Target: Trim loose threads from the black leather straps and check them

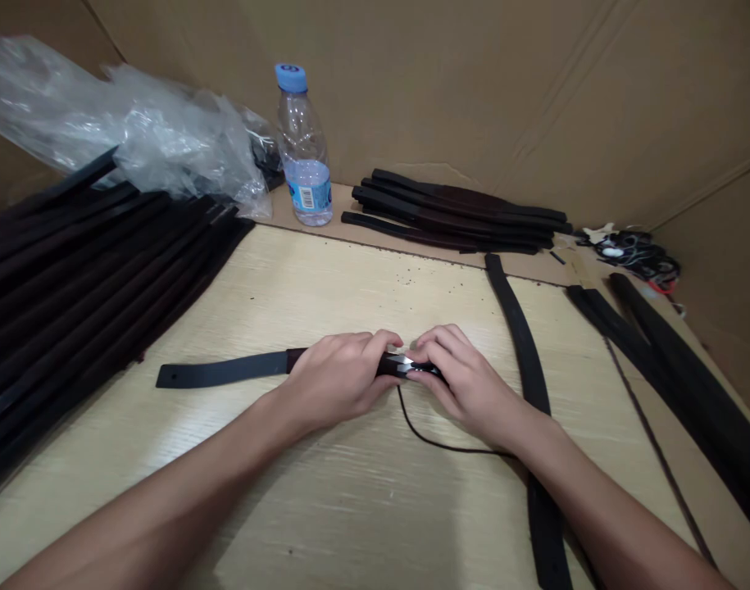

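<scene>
The left hand and right hand gripped the end of a black leather strap on the pale wooden table, a loose strap just beside them, stacked straps and a water bottle beyond

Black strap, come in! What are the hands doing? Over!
Left hand and right hand both gripping black leather strap at shiny metal piece. Thin black cord curving beneath right hand.
</scene>
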`<state>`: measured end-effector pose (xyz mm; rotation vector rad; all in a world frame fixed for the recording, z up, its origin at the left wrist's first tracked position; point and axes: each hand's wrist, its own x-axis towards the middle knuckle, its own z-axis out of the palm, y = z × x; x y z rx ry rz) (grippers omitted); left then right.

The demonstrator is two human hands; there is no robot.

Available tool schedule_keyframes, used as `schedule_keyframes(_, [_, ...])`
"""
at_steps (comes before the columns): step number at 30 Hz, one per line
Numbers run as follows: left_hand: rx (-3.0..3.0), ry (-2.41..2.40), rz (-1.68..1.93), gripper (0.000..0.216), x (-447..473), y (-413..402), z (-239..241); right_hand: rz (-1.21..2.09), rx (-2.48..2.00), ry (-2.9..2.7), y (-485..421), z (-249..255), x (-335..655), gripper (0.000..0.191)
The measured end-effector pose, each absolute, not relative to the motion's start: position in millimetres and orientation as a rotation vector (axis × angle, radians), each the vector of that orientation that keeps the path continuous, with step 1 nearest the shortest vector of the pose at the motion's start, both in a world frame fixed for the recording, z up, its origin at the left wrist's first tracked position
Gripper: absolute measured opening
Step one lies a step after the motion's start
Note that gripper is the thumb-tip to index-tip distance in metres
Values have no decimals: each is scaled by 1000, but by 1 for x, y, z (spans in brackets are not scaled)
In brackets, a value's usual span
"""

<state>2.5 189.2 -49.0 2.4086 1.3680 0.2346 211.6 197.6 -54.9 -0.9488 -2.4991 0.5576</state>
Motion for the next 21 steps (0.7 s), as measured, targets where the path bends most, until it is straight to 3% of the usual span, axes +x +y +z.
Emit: schedule_keyframes(21, [2401,1373,256,33,1,188,-51,511,-980,-2469,195,-55,214,8])
